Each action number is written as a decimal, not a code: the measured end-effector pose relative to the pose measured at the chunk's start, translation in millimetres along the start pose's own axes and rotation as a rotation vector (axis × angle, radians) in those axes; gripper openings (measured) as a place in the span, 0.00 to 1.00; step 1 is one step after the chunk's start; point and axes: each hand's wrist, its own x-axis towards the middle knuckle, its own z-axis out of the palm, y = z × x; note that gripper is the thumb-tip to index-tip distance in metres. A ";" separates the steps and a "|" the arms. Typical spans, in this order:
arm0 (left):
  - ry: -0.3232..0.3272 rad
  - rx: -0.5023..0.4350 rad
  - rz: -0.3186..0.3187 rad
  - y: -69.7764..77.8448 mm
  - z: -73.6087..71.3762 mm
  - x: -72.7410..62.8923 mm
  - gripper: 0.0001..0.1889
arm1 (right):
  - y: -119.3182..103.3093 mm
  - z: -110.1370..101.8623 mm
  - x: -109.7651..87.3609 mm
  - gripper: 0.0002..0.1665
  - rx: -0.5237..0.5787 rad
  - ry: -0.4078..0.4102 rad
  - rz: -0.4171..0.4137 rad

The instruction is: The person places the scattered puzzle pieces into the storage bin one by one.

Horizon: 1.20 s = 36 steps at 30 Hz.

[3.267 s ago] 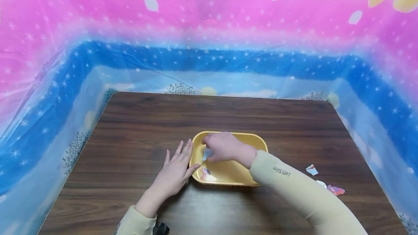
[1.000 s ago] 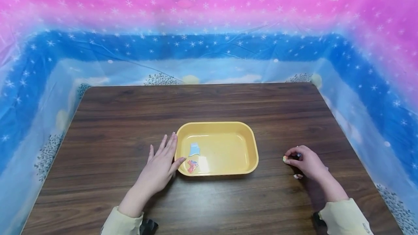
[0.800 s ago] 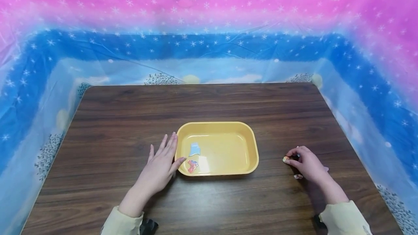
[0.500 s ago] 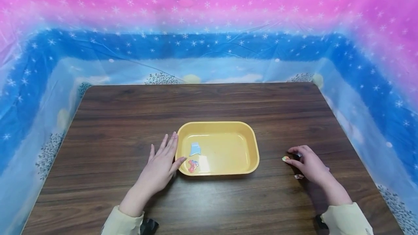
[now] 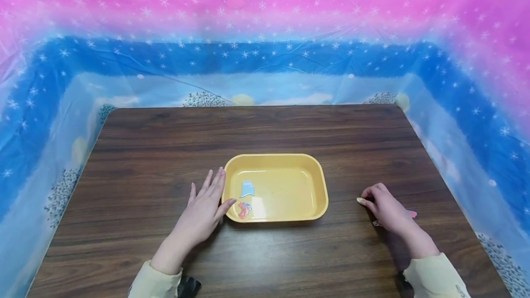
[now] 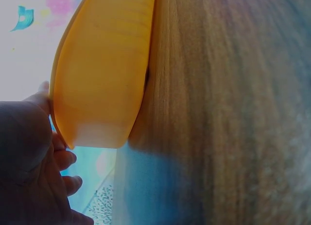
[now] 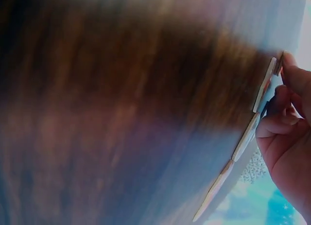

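Observation:
My left hand [image 5: 203,210] rests with straight fingers along the left end of a yellow plastic box [image 5: 275,155], its thumb over the rim. Inside the box lie a light blue flat piece [image 5: 247,188] and a pink-red flat piece [image 5: 244,210]. Well right of the box, my right hand [image 5: 387,210] pinches a small flat yellow-green piece [image 5: 360,200] between thumb and index finger, low over the table. Partly hidden by that hand are a whitish piece [image 5: 376,223] and a pink piece [image 5: 412,214]. The right wrist view shows flat pieces [image 7: 265,84] edge-on beside my fingers.
The dark wood-grain table [image 5: 285,261] extends around the box on every side. A pink and blue printed cloth [image 5: 265,49] hangs behind the table and along both its sides.
My right hand has left the box, where the light blue piece now lies, and moved right to the other pieces. It pinches the small yellow-green one. My left hand stays at the box.

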 end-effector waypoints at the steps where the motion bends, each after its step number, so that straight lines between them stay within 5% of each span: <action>1: -0.002 0.001 -0.001 0.2 0.0 0.1 0.39 | -0.5 0.1 -0.8 0.07 0.003 -0.004 0.004; 24: 0.002 0.003 -0.003 -3.6 3.6 0.4 0.39 | -1.9 4.8 0.5 0.04 -0.018 0.076 -0.029; 36: 0.001 0.005 -0.003 -4.5 3.5 -0.2 0.39 | -11.0 1.1 -1.4 0.08 -0.146 0.110 -0.097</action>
